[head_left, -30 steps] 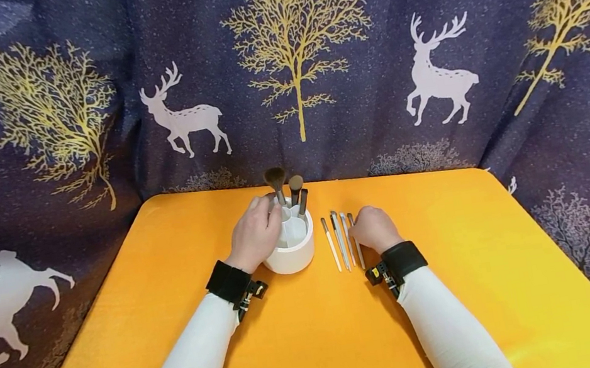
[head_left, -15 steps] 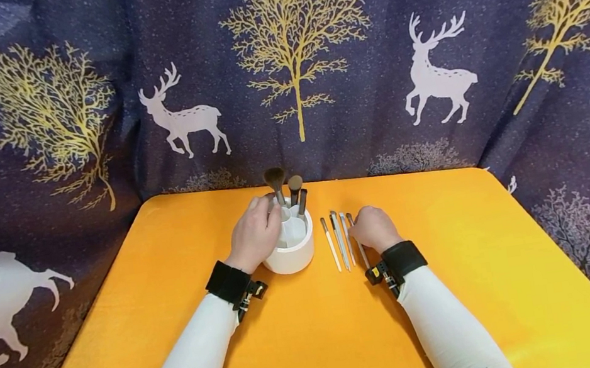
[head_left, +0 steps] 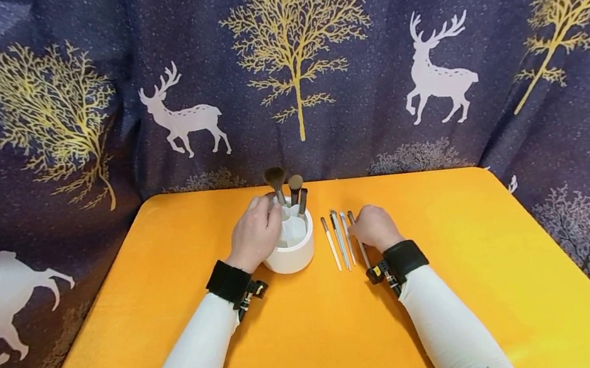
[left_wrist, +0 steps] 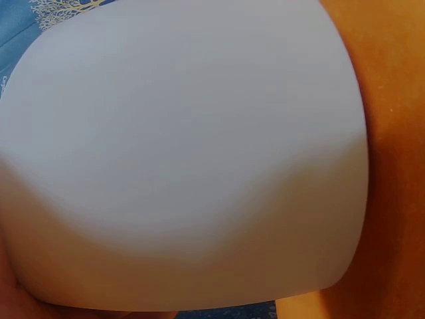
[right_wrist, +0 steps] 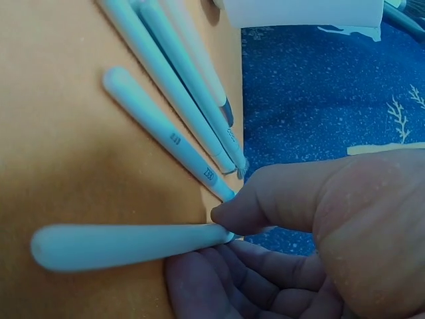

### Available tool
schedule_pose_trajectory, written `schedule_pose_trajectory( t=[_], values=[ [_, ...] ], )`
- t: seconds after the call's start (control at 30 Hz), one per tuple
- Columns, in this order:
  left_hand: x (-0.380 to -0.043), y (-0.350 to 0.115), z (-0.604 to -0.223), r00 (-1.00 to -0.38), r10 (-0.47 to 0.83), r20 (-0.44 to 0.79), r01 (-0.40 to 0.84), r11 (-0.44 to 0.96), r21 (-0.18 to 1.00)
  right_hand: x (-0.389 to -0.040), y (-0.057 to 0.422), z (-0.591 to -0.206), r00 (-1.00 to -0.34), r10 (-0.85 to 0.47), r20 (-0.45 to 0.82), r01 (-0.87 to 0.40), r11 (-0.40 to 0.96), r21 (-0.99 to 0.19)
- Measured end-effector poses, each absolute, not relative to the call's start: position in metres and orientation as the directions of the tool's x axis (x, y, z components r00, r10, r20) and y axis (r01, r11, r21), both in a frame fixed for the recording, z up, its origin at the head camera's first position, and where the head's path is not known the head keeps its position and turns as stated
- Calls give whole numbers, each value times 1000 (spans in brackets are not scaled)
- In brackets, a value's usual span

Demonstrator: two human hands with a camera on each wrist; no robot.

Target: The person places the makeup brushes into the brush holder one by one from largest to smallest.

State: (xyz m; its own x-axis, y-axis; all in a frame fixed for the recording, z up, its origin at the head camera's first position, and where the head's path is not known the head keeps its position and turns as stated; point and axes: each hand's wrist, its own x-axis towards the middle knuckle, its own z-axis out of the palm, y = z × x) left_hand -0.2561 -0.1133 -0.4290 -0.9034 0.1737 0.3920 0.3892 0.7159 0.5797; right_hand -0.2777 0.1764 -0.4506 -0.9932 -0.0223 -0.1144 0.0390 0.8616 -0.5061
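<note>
My left hand point(head_left: 255, 233) grips the left side of a round white brush holder point(head_left: 292, 259) with compartments. In the left wrist view the holder's smooth wall point(left_wrist: 192, 126) fills most of the picture, with a bit of the hand at lower left. Three dark makeup brushes stand bristles up toward its back, a large fluffy one point(head_left: 274, 178) among them. To the right, my right hand point(head_left: 374, 227) pinches a slim makeup brush point(right_wrist: 126, 246) between thumb and fingers near its head end. The pale handle end points back toward the wrist camera.
Several slim makeup brushes point(head_left: 331, 245) lie side by side between the holder and my right hand, bristles toward the far side. A yellow-orange tabletop point(head_left: 318, 339) lies underneath. Behind its far edge hangs a dark blue curtain point(head_left: 227, 35) with deer and trees.
The brush at my right hand has shifted slightly, its near end now angled a little to the right. The left hand and the holder have stayed in place.
</note>
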Motion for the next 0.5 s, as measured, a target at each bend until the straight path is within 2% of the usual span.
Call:
schedule_pose_trajectory(
  t=[0.5],
  values=[
    [-256, -114, -430, -906, 173, 386, 386, 710, 588, -277, 179, -447, -996, -8, -84, 37, 853, -520]
  ],
)
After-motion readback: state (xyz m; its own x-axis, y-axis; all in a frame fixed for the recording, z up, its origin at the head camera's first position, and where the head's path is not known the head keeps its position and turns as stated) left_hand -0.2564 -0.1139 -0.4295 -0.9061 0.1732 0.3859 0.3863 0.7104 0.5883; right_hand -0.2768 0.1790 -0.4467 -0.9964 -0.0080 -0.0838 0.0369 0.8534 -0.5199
